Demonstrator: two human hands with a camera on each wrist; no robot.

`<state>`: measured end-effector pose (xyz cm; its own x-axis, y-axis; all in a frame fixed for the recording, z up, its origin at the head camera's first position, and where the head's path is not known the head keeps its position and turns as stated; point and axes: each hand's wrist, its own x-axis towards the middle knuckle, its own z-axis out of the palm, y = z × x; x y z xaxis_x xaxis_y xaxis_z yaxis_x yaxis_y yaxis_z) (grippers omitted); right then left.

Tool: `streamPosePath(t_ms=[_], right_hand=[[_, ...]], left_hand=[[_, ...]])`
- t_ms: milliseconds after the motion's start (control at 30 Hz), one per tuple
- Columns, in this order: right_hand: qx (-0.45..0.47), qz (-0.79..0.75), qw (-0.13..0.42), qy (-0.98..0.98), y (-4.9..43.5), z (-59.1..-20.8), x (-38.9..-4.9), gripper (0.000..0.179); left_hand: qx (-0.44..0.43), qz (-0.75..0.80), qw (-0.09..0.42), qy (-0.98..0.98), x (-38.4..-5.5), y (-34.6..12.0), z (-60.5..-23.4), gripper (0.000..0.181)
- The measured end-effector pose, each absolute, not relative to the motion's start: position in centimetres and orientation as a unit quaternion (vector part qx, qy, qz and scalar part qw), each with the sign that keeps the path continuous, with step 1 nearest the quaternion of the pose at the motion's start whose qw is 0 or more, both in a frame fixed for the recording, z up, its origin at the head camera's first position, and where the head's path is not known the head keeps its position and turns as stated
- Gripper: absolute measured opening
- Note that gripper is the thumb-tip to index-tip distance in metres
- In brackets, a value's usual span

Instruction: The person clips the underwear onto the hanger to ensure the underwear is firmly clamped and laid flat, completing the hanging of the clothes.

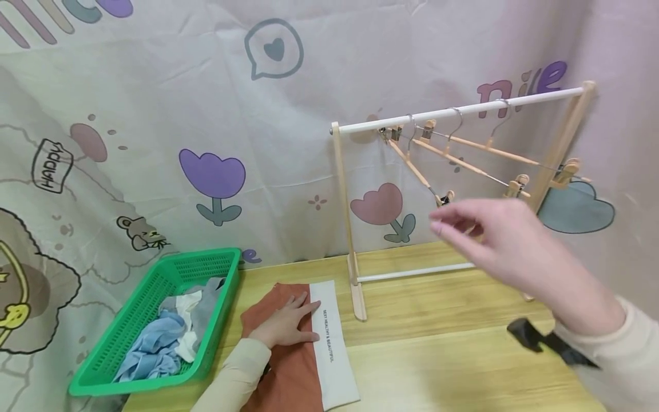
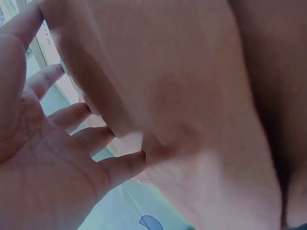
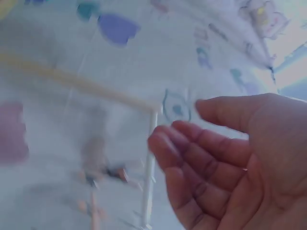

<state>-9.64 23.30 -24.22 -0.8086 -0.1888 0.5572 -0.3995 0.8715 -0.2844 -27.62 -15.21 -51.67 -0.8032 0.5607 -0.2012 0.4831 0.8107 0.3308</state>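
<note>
A rust-orange garment (image 1: 290,372) with a wide white printed band (image 1: 334,343) lies flat on the table. My left hand (image 1: 288,323) rests on it, fingers spread, fingertips reaching the band's edge. In the left wrist view, that hand (image 2: 62,139) has its fingers against the cloth (image 2: 172,86). My right hand (image 1: 507,237) is raised in front of the rack, overlapping the lower clip of the nearest clip hanger (image 1: 412,166) in the head view. The right wrist view shows this hand (image 3: 216,167) with loosely bent fingers and nothing between them.
A wooden rack with a white top rail (image 1: 463,110) stands on the table (image 1: 412,355), carrying several clip hangers (image 1: 463,157). At the left, a green basket (image 1: 206,366) holds crumpled blue, white and grey clothes (image 1: 154,343). A printed curtain (image 1: 298,154) hangs behind.
</note>
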Motion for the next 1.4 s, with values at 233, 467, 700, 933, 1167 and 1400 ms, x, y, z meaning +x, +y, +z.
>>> streamPosePath(t_ms=[233, 467, 700, 933, 1167, 1400], right_hand=[[0.077, 0.143, 0.182, -0.970, 25.3, -19.8, -14.5, 0.028], [0.060, 0.114, 0.143, -0.981, 26.4, -18.1, -18.5, 0.031], [0.034, 0.083, 0.098, -0.991, 27.1, -16.7, -21.1, 0.044], [0.036, 0.046, 0.027, -0.998, 26.4, -16.7, -23.0, 0.045], [0.038, 0.048, 0.023, -0.998, 25.6, -17.5, -23.3, 0.023], [0.055, 0.066, 0.019, -0.996, 25.4, -17.7, -23.3, 0.019]], left_hand=[[0.277, 0.143, 0.143, 0.939, -27.8, -15.0, -51.3, 0.086], [0.288, 0.148, 0.117, 0.939, -27.4, -14.5, -51.0, 0.082], [0.329, 0.147, 0.038, 0.932, -26.5, -13.3, -49.4, 0.064], [0.342, 0.149, -0.021, 0.928, -25.0, -12.4, -48.1, 0.058], [0.347, 0.168, -0.025, 0.922, -23.8, -12.2, -47.6, 0.058], [0.353, 0.180, -0.028, 0.918, -22.8, -12.2, -47.8, 0.055]])
